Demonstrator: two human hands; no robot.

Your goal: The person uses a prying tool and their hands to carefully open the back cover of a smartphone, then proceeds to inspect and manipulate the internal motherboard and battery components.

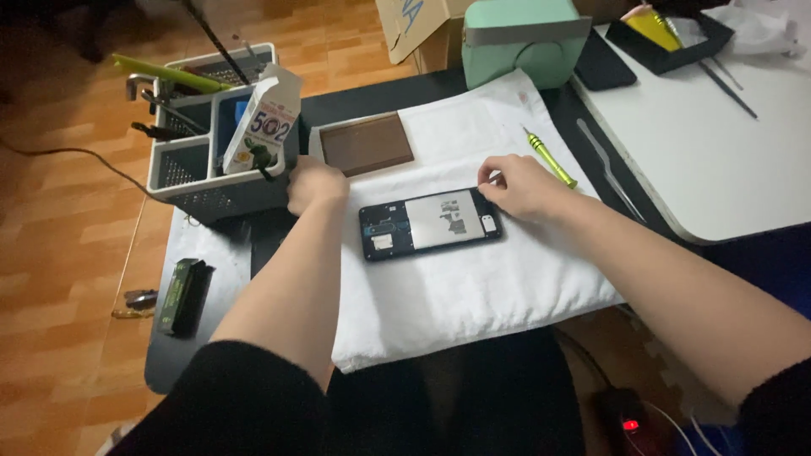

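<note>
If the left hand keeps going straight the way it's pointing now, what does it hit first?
The left hand points up and away, toward the grey tool caddy. It would likely meet the caddy's near wall first, by the glue box, though depth is hard to judge.

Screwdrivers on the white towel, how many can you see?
1: a yellow-green screwdriver lies on the white towel just beyond the right hand. Others may be hidden among the tools in the grey caddy.

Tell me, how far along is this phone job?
Done: the phone lies on the white towel with its back off, insides showing. In hand: the right hand works at its top corner; the left hand reaches toward the grey tool caddy. Left: the phone remains open; the green screwdriver lies unused.
</note>
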